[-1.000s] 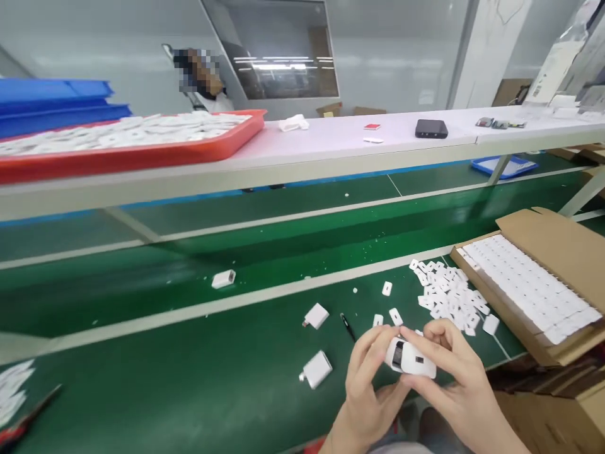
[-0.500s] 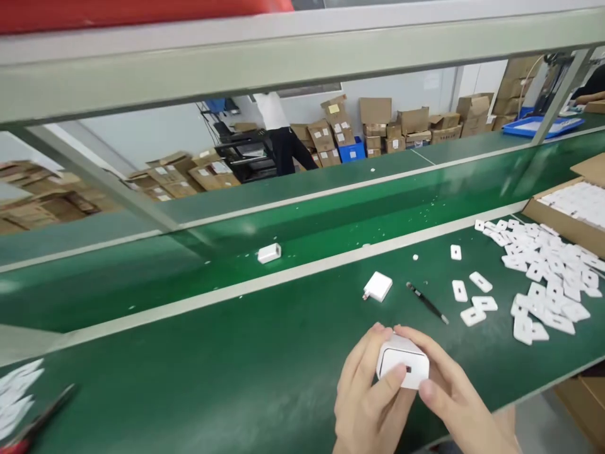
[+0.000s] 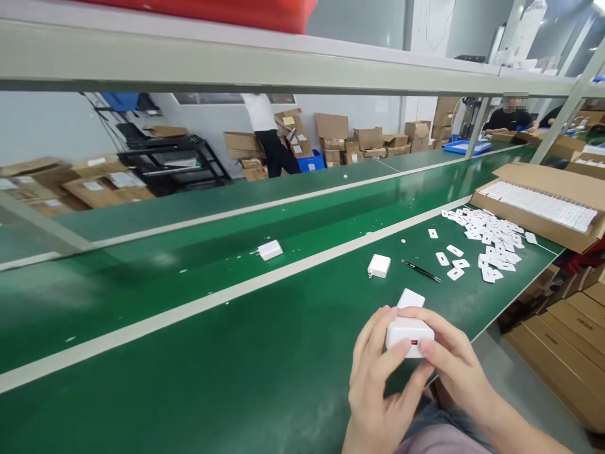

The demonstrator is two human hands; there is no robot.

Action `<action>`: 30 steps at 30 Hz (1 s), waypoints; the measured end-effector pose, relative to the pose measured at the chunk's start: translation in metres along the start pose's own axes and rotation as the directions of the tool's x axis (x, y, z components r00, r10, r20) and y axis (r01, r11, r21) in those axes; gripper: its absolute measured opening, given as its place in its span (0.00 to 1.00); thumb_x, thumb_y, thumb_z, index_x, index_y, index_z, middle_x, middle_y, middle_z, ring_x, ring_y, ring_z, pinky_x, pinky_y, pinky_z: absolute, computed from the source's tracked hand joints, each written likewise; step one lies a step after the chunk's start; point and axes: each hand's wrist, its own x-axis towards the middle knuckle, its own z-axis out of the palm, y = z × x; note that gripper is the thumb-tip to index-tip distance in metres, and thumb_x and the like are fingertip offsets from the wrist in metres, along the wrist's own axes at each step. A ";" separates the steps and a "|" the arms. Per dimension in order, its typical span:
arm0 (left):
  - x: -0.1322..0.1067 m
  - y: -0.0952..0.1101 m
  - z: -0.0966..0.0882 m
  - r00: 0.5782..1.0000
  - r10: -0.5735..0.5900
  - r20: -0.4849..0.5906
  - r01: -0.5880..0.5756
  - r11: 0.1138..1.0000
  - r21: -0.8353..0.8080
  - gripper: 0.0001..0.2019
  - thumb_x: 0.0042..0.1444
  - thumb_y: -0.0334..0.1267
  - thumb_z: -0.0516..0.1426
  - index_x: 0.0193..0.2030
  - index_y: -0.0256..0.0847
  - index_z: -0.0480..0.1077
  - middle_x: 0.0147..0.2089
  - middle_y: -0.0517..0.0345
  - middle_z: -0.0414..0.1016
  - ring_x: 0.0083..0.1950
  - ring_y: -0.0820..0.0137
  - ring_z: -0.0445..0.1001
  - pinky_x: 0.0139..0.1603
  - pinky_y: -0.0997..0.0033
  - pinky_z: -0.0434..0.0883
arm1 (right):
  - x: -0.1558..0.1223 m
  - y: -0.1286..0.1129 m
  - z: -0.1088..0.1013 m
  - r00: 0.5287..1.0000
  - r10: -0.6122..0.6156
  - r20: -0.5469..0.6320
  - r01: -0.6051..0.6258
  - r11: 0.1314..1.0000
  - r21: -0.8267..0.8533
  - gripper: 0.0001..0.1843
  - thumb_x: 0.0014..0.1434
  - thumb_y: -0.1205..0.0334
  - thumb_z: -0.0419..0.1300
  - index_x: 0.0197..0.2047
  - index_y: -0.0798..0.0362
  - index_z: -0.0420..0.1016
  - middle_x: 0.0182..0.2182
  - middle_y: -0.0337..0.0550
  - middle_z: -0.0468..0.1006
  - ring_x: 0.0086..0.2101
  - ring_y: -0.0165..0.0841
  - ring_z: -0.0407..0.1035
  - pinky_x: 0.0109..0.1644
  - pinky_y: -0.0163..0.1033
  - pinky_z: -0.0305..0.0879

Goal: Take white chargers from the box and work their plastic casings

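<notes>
A green surface (image 3: 227, 378) runs across a workroom with stacked cartons (image 3: 373, 144) along its far wall. The white housing (image 3: 410, 328) is held up above the near edge of the surface, between the left hand (image 3: 378, 378) and the right hand (image 3: 458, 359). The fingers of both hands grip it from either side, with the thumbs on its front face flanking a small slot with red inside. Just beyond lies a white block (image 3: 411, 297), partly hidden by the hands. Farther out are a white adapter (image 3: 379, 266), a slim black tool (image 3: 420, 270) and a few loose white plates (image 3: 442, 258). A heap of similar plates (image 3: 482, 228) sits near a cardboard box (image 3: 548, 183) filled with white pieces. Another white piece (image 3: 270, 250) lies in the green channel, past the pale strip. Above runs a shelf (image 3: 189, 60) bearing a red tray (image 3: 265, 12).
</notes>
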 end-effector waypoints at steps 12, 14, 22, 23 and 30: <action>0.039 -0.008 -0.052 0.685 -0.724 0.083 0.637 0.539 -0.551 0.24 0.46 0.46 0.72 0.51 0.45 0.81 0.55 0.44 0.80 0.55 0.50 0.80 0.51 0.60 0.81 | 0.057 0.011 0.011 0.904 -0.204 0.376 0.331 0.891 -0.312 0.23 0.72 0.52 0.53 0.68 0.38 0.65 0.60 0.47 0.71 0.58 0.41 0.67 0.60 0.43 0.68; 0.045 -0.003 -0.042 0.656 -0.750 0.081 0.646 0.503 -0.573 0.24 0.44 0.46 0.74 0.49 0.43 0.81 0.53 0.43 0.81 0.54 0.49 0.80 0.50 0.59 0.81 | 0.062 0.014 0.008 0.886 -0.263 0.383 0.377 0.888 -0.262 0.20 0.73 0.52 0.51 0.66 0.37 0.66 0.58 0.46 0.71 0.58 0.40 0.66 0.60 0.42 0.66; 0.042 0.002 0.039 0.683 -0.731 -0.013 0.629 0.596 -0.499 0.23 0.46 0.43 0.73 0.50 0.42 0.80 0.55 0.43 0.79 0.54 0.52 0.80 0.54 0.60 0.79 | 0.065 -0.001 -0.050 0.902 -0.344 0.260 0.394 0.903 -0.171 0.13 0.72 0.51 0.52 0.50 0.47 0.73 0.46 0.48 0.74 0.48 0.41 0.70 0.48 0.43 0.69; 0.042 0.002 0.051 0.672 -0.740 -0.003 0.639 0.583 -0.502 0.23 0.45 0.43 0.73 0.50 0.42 0.80 0.54 0.43 0.79 0.54 0.52 0.80 0.54 0.59 0.79 | 0.064 -0.004 -0.062 0.914 -0.335 0.227 0.377 0.909 -0.177 0.14 0.72 0.51 0.51 0.49 0.48 0.73 0.46 0.48 0.74 0.46 0.40 0.70 0.47 0.42 0.70; 0.051 0.011 0.115 0.438 -0.867 0.236 0.787 0.243 -0.567 0.26 0.41 0.50 0.74 0.46 0.38 0.82 0.47 0.40 0.84 0.51 0.49 0.82 0.54 0.54 0.78 | 0.055 -0.018 -0.152 0.930 -0.234 0.282 0.333 0.861 -0.384 0.25 0.67 0.42 0.58 0.62 0.44 0.72 0.55 0.50 0.75 0.56 0.44 0.68 0.62 0.48 0.65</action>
